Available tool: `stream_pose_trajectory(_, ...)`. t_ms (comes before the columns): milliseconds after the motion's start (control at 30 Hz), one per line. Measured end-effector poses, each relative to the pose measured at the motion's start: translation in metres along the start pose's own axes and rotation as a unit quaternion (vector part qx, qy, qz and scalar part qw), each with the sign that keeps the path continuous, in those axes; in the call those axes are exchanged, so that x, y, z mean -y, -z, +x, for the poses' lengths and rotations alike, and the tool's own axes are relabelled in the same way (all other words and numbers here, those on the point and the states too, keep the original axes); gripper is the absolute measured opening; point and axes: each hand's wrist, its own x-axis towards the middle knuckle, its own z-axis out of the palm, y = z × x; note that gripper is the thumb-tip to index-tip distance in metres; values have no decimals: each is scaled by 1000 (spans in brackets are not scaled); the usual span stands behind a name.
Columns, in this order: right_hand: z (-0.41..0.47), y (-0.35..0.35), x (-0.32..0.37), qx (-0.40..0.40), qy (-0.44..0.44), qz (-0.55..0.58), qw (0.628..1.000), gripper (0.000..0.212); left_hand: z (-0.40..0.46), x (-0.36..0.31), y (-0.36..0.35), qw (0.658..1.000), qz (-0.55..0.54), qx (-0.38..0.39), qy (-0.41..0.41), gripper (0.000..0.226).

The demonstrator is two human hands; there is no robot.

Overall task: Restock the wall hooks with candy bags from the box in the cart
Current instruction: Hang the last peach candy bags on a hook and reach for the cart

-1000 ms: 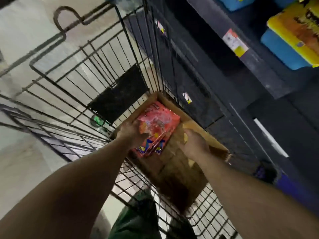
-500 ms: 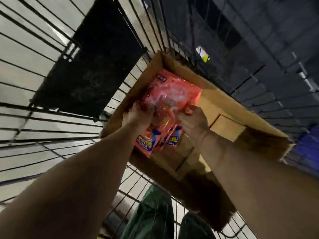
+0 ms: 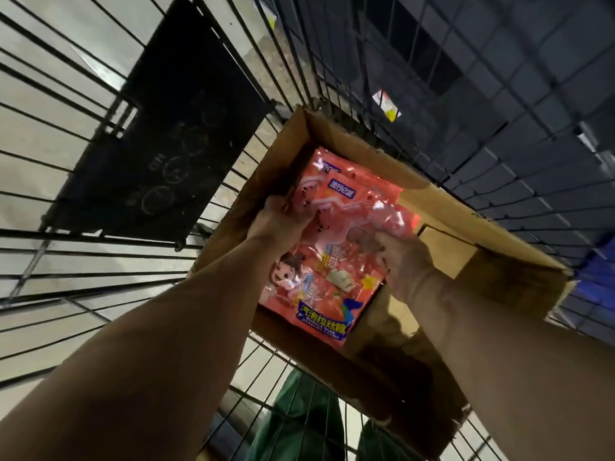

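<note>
The candy bags point(image 3: 336, 247) are glossy pink-red packets with a cartoon child, a blue brand tag at the top and a blue band of lettering along the bottom. They sit inside the open cardboard box point(image 3: 442, 234) in the wire cart point(image 3: 83, 181). The left hand point(image 3: 283, 221) grips their left edge; the right hand point(image 3: 399, 261) curls round their right edge. Compared with half a second ago, the bags are closer and tilted up, their printed front now readable.

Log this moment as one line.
stage: picking | left hand: holds candy bags | right hand: holds candy bags | where: over box in cart
</note>
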Motion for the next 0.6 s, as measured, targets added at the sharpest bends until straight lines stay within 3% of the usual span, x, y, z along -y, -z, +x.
stream_pose_trajectory(133,-6,11,0,36,12,-5,999,6,-7,4,-4,999,-27,25,-7,54)
stream_pose_trajectory(200,-16,17,-1,53,-3,-17,998,17,-17,4,-5,998,-54,33,-12,48)
stream_pose_trajectory(267,-32,26,1,39,-24,-45,998,34,-33,0,-4,996,-77,43,-30,46)
stream_pose_trajectory(367,-61,45,7,12,1,-80,997,34,-63,-16,2,990,-80,89,-79,41)
stream_pose_trajectory(500,-110,82,22,-6,77,1,997,21,-106,-59,16,987,-43,113,-106,31)
stream_pose_trajectory(600,-148,112,41,1,114,56,992,24,-142,-102,22,984,-55,102,-133,34)
